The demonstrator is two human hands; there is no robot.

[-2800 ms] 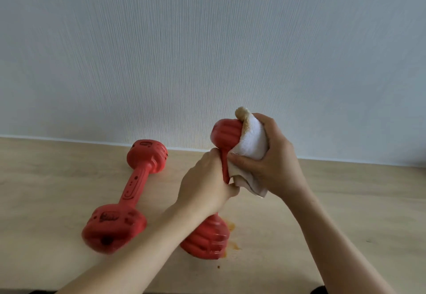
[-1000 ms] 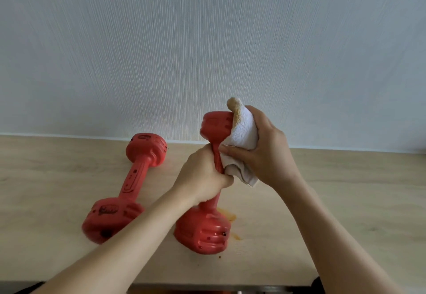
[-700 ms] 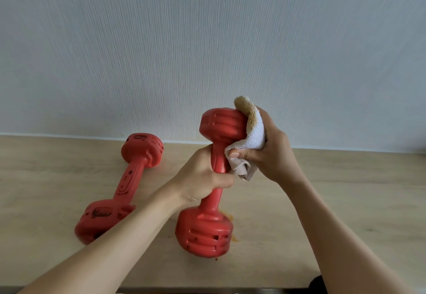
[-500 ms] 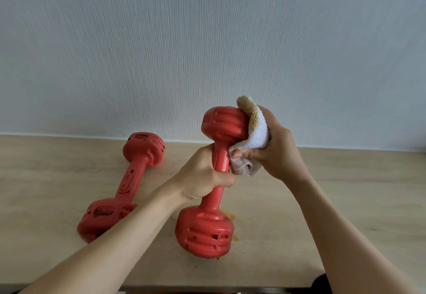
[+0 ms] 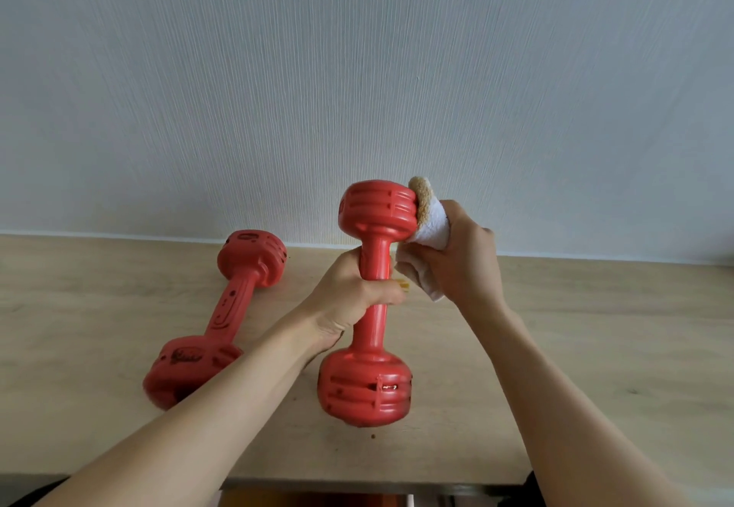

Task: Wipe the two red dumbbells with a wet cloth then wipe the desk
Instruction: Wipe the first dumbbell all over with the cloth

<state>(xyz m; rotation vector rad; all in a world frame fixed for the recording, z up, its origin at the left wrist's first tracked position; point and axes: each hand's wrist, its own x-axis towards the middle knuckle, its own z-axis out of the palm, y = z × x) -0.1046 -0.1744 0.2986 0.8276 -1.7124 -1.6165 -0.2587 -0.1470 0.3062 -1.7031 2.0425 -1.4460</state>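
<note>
Left hand (image 5: 353, 300) clamped round the handle of the upright dumbbell (image 5: 371, 300) at desk (image 5: 576, 327) centre, right hand (image 5: 462, 264) bunching the soft cloth (image 5: 431, 224) against its top head at 3 o'clock; second dumbbell (image 5: 222, 316) lies at 9 o'clock; likely rigid, heavy, slick when wet, so grip mid-handle.

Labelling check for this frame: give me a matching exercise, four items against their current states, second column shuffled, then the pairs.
Items:
1. upright dumbbell
2. second dumbbell
3. white cloth
4. left hand

States:
A. lying flat on the desk, untouched
B. gripping a red handle
C. standing on end on the desk
D. pressed against the top red head by the right hand

Pairs: 1-C, 2-A, 3-D, 4-B
</note>
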